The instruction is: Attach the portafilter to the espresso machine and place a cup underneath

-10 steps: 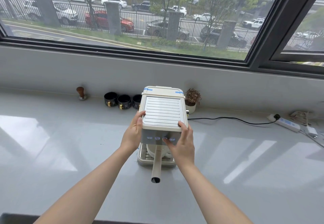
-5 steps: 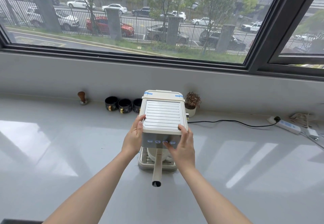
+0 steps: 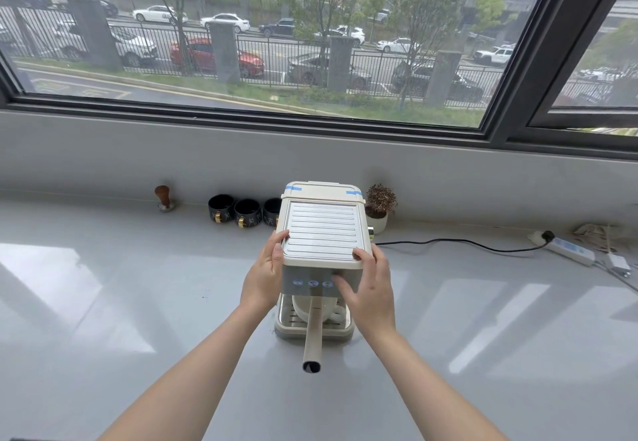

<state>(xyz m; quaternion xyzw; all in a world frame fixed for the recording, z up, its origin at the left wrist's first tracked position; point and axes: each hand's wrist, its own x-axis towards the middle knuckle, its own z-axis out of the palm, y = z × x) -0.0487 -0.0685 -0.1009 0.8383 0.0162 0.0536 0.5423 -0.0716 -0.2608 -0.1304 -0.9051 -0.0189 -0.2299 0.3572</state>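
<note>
Head view: the espresso machine (image 3: 324, 233) was seen from above on the white counter (image 3: 103, 302), and every other place is given relative to it. The portafilter (image 3: 312, 337) was already seated under its front panel, the handle pointing straight out toward the person, which suggests the locking turn had been completed. A white cup (image 3: 310, 309) was set on the drip tray (image 3: 286, 328) directly beneath the portafilter, presumably so that the coffee would fall into it.

The left hand (image 3: 264, 278) was laid against the machine's left front corner, fingers spread and wrapped around the edge of the top plate, apparently to brace the body. The right hand (image 3: 367, 288) was placed at the right front corner, its thumb pressed to the button row on the front panel and its other fingers spread along the side; nothing was pinched. Whether a button was actually depressed cannot be told.

Three black cups (image 3: 247, 211) were lined up behind the machine to its left, with a tamper (image 3: 164, 198) farther left.
</note>
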